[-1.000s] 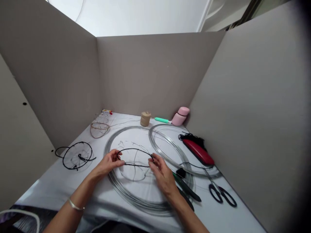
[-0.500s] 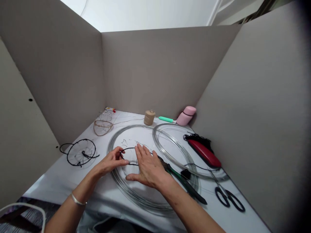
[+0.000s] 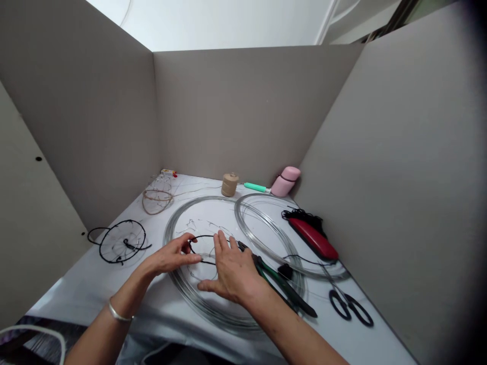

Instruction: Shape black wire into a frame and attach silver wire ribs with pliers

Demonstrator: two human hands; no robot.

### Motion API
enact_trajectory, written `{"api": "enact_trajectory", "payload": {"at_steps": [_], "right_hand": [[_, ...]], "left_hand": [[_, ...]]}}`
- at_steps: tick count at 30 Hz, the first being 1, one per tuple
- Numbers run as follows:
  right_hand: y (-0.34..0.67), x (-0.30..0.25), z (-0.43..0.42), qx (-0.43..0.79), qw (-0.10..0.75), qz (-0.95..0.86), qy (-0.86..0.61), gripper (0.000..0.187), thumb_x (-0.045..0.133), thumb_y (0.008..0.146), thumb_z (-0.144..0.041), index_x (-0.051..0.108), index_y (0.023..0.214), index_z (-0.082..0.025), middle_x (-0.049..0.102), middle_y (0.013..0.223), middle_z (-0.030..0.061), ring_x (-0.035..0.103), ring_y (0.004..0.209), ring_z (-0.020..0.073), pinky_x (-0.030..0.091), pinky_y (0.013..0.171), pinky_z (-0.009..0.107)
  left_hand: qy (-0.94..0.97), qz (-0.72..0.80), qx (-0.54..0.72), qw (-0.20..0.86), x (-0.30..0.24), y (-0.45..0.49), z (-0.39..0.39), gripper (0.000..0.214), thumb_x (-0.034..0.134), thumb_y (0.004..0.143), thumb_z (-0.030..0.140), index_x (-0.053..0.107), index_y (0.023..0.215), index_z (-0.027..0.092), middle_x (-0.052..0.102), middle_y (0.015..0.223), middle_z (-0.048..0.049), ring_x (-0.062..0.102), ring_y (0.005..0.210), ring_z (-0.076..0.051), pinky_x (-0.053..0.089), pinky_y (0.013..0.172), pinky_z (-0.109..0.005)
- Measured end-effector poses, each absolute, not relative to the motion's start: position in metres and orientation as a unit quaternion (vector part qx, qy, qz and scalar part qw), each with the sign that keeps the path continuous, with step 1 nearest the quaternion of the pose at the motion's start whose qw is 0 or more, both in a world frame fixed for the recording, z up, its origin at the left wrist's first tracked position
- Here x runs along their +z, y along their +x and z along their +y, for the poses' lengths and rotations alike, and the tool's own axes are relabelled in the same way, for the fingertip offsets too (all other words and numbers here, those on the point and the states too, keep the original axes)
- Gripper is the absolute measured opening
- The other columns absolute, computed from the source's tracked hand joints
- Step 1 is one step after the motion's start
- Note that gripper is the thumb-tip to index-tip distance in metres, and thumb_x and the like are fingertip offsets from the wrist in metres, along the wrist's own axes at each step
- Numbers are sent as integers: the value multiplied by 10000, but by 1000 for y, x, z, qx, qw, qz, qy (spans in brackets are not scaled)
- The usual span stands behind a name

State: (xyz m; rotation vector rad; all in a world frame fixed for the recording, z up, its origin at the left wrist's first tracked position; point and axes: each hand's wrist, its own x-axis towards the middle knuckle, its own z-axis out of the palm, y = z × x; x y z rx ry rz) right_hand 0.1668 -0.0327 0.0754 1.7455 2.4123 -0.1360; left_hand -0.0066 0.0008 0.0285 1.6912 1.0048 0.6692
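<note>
The left hand (image 3: 173, 256) grips the left edge of a black ring (image 3: 203, 236) between thumb and fingers. The right hand (image 3: 236, 271) is open, back upward, fingers extended and thumb spread; it covers the right part of the ring. Whether its palm bears on the ring cannot be determined. The ring is located over the middle of a large wire coil (image 3: 213, 315) on the white table (image 3: 95, 289). Pliers (image 3: 291, 293) lie across the coil's right side, the jaws just beside the right hand. A second coil (image 3: 249, 234) overlaps the first.

To the right: scissors (image 3: 347, 301) and a red case (image 3: 314, 238) with black cord (image 3: 310, 219) along its far side. To the left: a black wire frame (image 3: 128, 245), with a brown frame (image 3: 158, 192) beyond it. At the rear: a twine spool (image 3: 230, 185), a green handle (image 3: 254, 187) and a tilted pink bottle (image 3: 285, 181).
</note>
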Motion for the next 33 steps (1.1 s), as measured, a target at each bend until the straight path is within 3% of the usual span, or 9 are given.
{"api": "enact_trajectory", "payload": {"at_steps": [7,11,15,17,19,23,26,29,33], "right_hand": [[182,70,-35,-113,9,797,593,1167,648,553,-615,121,1409,-23,93,1483,212,107,1341,392,177,1004,612],[218,58,-28,-221,-228,745,587,988,587,635,-583,200,1404,-97,171,1486,163,141,1360,272,152,1082,462],[235,36,-9,-387,-454,523,608,607,447,760,-548,461,1232,-167,427,1359,154,409,1228,276,306,1008,464],[230,25,-2,-432,-465,472,611,506,415,781,-536,534,1102,-164,571,1194,165,587,1001,269,463,824,440],[220,15,0,-471,-467,436,608,439,404,791,-519,579,958,-153,661,999,148,653,767,225,511,643,372],[204,1,-6,-520,-497,372,586,462,360,809,-543,580,711,-148,662,651,84,623,507,160,482,495,292],[199,-4,-9,-519,-538,352,563,482,397,787,-584,534,576,-173,514,440,-23,512,358,105,429,427,249],[197,-5,-8,-525,-566,348,531,504,454,744,-623,505,499,-185,405,386,-65,432,331,81,403,412,232],[199,-2,-13,-575,-569,344,477,572,410,721,-690,601,571,-173,567,541,8,570,527,131,481,571,271]], "left_hand": [[687,430,294,507,21,-6,-2,473,616,712,464,486,1054,165,429,718,37,387,669,-129,313,621,-250],[688,444,302,488,20,-6,-3,457,591,733,475,484,1052,165,431,716,33,386,663,-132,302,604,-250],[691,452,295,481,21,-6,-3,462,597,726,473,481,1051,166,432,712,33,386,663,-134,297,605,-254],[688,453,294,485,22,-6,-4,464,589,727,472,475,1055,166,428,704,35,385,658,-133,298,603,-253],[686,457,296,484,24,-5,-5,465,579,725,473,468,1056,166,426,703,36,387,659,-134,301,605,-254],[688,467,295,471,27,-4,-6,468,570,719,480,458,1054,172,424,742,27,393,696,-145,305,622,-258],[686,470,288,475,28,-6,-6,475,564,726,479,442,1070,176,422,765,22,390,714,-149,307,633,-260],[679,459,301,488,25,-9,-7,443,563,735,473,450,1050,183,413,769,24,390,727,-148,315,649,-259],[657,452,321,510,20,-12,-7,416,567,743,451,445,1041,187,402,753,25,390,725,-147,322,652,-255]]}}
